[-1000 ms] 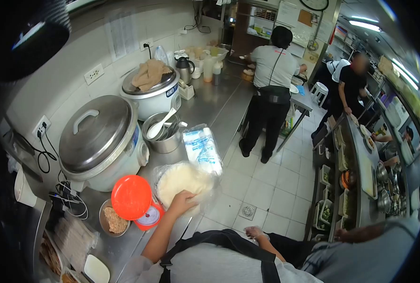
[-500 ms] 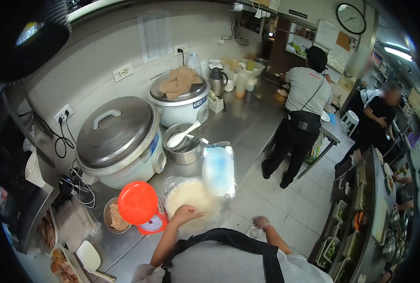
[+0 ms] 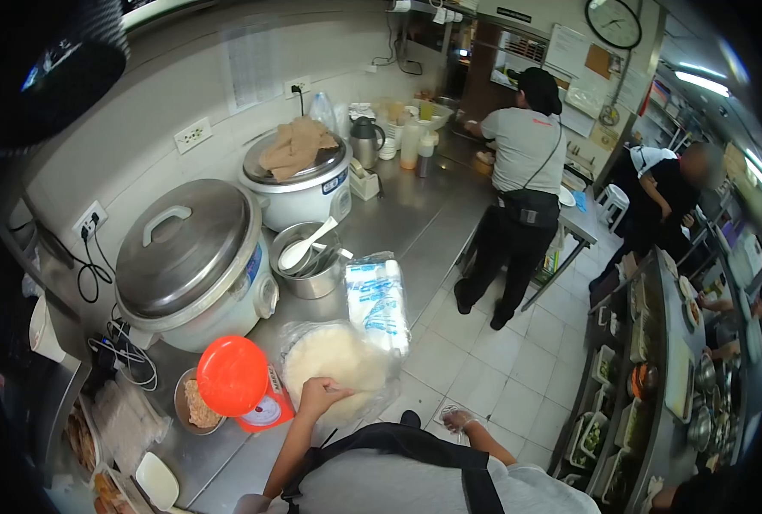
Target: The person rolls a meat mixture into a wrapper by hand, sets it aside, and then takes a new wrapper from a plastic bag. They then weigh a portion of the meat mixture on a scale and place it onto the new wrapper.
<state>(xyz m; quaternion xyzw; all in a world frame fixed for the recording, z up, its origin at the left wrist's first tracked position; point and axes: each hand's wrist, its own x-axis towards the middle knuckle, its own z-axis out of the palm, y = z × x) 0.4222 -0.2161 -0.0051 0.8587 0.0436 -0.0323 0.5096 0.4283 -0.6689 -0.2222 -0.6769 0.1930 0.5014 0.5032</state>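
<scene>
My left hand (image 3: 322, 396) pinches the near edge of a stack of pale round wrappers (image 3: 325, 360) in a clear plastic bag. My right hand (image 3: 458, 420), in what looks like a clear glove, hangs past the counter edge over the floor; its fingers are too small and unclear to read. Left of the wrappers stands a red scale (image 3: 265, 413) with a round red pan (image 3: 232, 375). Beside it is a metal bowl of minced filling (image 3: 201, 404). A white packet with blue print (image 3: 376, 301) lies beyond the wrappers.
Two rice cookers (image 3: 188, 257) (image 3: 299, 184) stand along the wall, with a metal pot (image 3: 310, 278) of utensils nearby. A co-worker (image 3: 522, 163) stands at the far counter; another person (image 3: 668, 193) is at the right, near shelves of food trays (image 3: 603, 364).
The view has shifted, so the counter items appear further left. My left hand stays at the wrappers' near edge. The co-worker at the far counter has turned slightly left.
</scene>
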